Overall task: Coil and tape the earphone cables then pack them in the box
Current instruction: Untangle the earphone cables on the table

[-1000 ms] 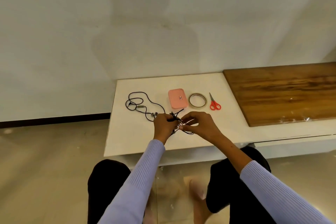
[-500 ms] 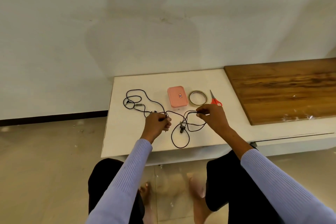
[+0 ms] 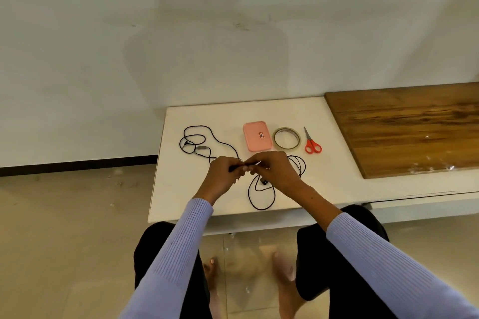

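the left hand (image 3: 225, 175) and right hand (image 3: 276, 171) meet fingertip to fingertip above the white tabletop (image 3: 181, 189), both with fingers curled and pinching the black earphone cable (image 3: 261, 195) between them. from the right hand the cable hangs in loose loops that lie on the tabletop close to its near edge (one earbud sits inside a loop). from the left hand it trails away to a tangle near the left edge. beyond the hands lie the closed pink box (image 3: 257, 136), a tape roll (image 3: 287, 138) just beside it and red scissors (image 3: 311, 143), apart. bare surface lies right of the loops, up to the wooden board (image 3: 409, 129).
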